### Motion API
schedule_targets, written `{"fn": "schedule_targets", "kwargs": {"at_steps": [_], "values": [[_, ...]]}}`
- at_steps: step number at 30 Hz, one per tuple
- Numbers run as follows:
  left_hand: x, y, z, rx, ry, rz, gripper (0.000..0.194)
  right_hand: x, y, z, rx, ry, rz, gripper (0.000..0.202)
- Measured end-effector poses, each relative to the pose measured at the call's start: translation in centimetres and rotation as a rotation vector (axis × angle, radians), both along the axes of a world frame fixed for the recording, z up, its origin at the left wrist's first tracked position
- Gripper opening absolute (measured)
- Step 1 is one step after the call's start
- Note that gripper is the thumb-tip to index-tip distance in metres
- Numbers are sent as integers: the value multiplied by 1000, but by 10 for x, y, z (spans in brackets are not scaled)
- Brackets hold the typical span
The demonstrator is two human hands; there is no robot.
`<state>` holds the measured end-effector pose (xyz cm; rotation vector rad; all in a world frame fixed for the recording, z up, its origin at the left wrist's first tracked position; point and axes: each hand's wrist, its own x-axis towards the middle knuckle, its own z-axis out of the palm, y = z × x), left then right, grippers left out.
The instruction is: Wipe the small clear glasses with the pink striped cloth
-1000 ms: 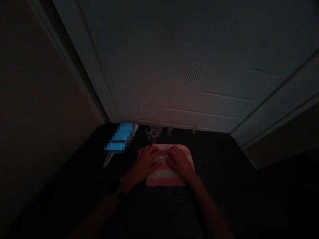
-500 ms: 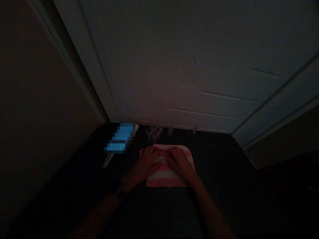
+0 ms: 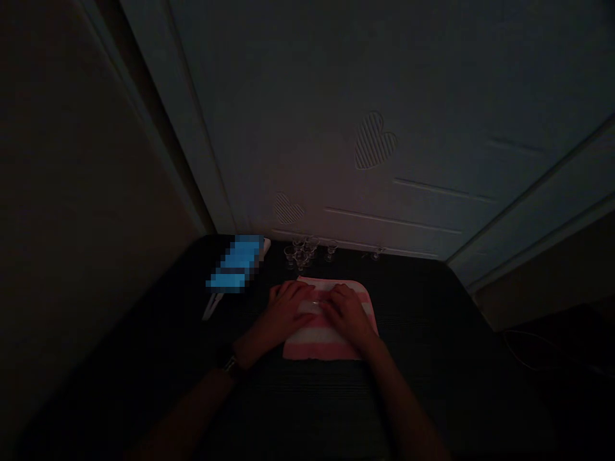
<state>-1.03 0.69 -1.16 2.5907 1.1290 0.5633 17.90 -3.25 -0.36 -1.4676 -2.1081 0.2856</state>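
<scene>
A pink and white striped cloth [image 3: 321,335] lies spread on the dark table in dim light. On its left side rests my left hand [image 3: 291,306], palm down, fingers stretched forward and thumb apart; a dark watch or band circles that wrist. My right hand [image 3: 346,312] is on the right part of the cloth, its fingers slightly bent and apart. Between the two hands a small clear, shiny piece [image 3: 316,303] shows on the cloth; its kind is too dim to tell. Neither hand visibly grips it.
Several tiny clear stemmed glasses [image 3: 302,251] stand clustered behind the cloth, with a separate one [image 3: 330,251] beside them. Farther right, another small clear piece [image 3: 376,253] sits near the wall. A lit, blurred screen [image 3: 237,264] on a white stand [image 3: 211,306] is at left.
The view has shifted slightly. My right hand's fingers look a little more bent; both hands stay on the cloth beside the clear piece.
</scene>
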Motion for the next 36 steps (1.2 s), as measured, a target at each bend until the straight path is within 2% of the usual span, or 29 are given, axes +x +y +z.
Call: {"fn": "schedule_targets", "kwargs": {"at_steps": [7,14,24,28,36], "values": [[0,0,1,3,4,3,45,0,1,-1,24,61,-94,18],[0,-1,0,-5,19,7,48,3,3,0,28,18,-189,20],[0,0,-3,10,13,12,50,1,2,0,43,-5,-170,29],[0,0,-4,-7,8,25,47,1,0,2,44,23,-133,28],[0,-1,-3,-20,10,23,47,-1,0,0,41,14,-147,22]]}}
